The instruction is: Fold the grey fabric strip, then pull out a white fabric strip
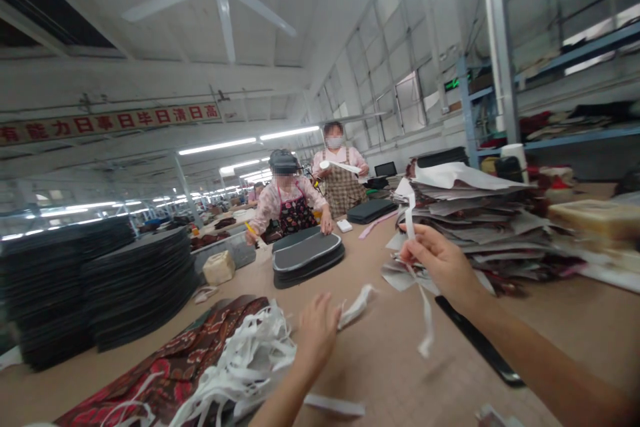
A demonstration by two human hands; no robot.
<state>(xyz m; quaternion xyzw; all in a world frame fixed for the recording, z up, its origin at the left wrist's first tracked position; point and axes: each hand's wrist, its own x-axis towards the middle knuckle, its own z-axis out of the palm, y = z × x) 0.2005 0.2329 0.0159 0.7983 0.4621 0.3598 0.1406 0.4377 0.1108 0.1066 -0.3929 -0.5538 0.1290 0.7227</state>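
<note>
Workbench (380,360) — strip (425,307) pinched in right hand (440,263).

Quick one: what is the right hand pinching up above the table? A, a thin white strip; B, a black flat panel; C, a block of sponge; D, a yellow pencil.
A: the right hand holds a thin white strip that dangles from its fingers above the table, apart from the left hand.
</note>
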